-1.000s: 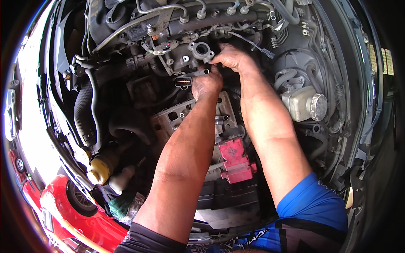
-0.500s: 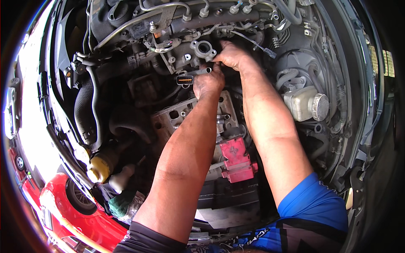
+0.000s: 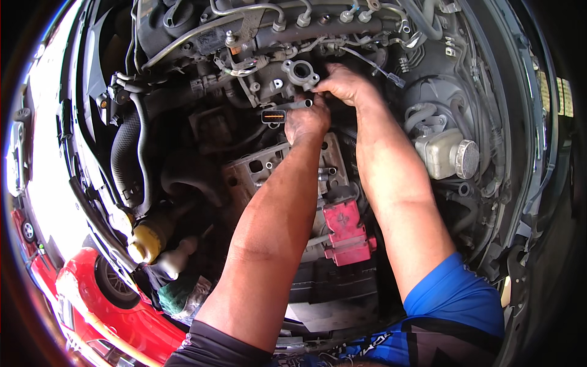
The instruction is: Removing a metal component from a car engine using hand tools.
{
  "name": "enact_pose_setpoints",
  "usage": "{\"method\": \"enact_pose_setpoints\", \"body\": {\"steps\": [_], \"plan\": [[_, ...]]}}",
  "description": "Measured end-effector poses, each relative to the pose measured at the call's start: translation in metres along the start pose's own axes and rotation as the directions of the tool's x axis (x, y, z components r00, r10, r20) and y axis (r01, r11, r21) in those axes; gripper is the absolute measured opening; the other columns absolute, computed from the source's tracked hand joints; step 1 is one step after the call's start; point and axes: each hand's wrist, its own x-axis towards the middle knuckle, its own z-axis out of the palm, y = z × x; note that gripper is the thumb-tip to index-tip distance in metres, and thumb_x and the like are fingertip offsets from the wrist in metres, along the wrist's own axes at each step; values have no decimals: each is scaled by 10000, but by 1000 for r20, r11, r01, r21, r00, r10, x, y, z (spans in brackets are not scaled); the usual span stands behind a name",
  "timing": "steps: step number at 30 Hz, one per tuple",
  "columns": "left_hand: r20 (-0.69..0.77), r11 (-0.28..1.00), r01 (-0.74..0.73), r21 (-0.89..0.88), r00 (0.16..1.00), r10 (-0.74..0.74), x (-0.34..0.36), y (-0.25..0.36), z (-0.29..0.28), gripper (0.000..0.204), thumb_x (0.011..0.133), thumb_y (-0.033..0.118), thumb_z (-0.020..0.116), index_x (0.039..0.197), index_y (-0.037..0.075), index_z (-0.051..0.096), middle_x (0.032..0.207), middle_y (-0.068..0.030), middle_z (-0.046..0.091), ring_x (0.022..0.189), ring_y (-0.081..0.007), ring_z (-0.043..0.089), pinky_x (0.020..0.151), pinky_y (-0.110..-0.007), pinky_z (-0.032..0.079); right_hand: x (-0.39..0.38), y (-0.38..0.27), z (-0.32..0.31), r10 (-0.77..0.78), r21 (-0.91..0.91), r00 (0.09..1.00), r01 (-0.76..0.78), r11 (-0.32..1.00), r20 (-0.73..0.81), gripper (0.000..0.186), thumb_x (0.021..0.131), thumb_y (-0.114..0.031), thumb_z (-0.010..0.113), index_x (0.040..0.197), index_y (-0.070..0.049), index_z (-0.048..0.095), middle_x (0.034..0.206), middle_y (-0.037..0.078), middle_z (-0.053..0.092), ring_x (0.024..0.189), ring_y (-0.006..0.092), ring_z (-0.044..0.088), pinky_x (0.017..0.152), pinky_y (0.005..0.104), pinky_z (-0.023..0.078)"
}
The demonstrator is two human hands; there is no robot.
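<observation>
Both hands work deep in an open engine bay. The left hand [image 3: 307, 119] is closed around a short grey tube [image 3: 298, 104] just below a round metal flange [image 3: 299, 72] on the engine. The right hand [image 3: 346, 82] rests beside the flange, fingers curled; what it pinches cannot be told. A red plastic cover [image 3: 345, 231] sits between the forearms

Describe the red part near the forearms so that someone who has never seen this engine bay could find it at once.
Start at the open engine bay and look low in its middle, between the person's two forearms. The red plastic cover sits there, just below the grey metal housing. It is the only bright red piece among dark hoses and grey metal.
</observation>
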Motion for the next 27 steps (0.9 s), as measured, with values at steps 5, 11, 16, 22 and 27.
{"method": "enact_pose_setpoints", "body": {"steps": [5,11,16,22,27], "plan": [[-48,999,-41,-3,998,41,2,0,6,763,988,618,375,1505,57,359,1415,-286,514,1299,-404,529,1086,-462,431,8,7,-1,86,190,996,-80,978,-21,658,693,-77,777,1309,30,571,1125,131,678,925,175,615,710,306,492],[34,1000,2,-30,999,-1,-1,3,2,756,989,603,387,1513,60,342,1402,-291,522,1285,-412,536,1080,-465,435,2,5,-5,75,194,996,-83,978,47,641,701,-59,749,1310,32,569,1106,115,686,913,171,614,717,308,491],[-25,999,-43,-10,999,42,0,0,4,738,997,603,360,1508,70,351,1381,-293,540,1281,-412,540,1076,-467,437,8,5,3,7,38,995,-3,999,-98,694,698,-77,762,1352,25,552,1179,127,676,1017,205,607,773,325,493],[7,999,-33,-4,999,33,2,0,3,724,1002,602,343,1488,66,371,1362,-294,555,1276,-414,544,1073,-470,439,5,3,-6,126,273,986,-152,950,109,695,680,-66,772,1337,30,566,1181,129,674,942,192,609,747,330,489],[-3,999,-34,16,999,34,4,-3,5,730,1001,606,338,1481,58,376,1343,-295,569,1257,-417,559,1057,-475,451,6,-1,3,54,147,998,-51,988,-21,661,696,-50,755,1326,27,570,1100,111,684,857,186,605,680,330,486]]}}
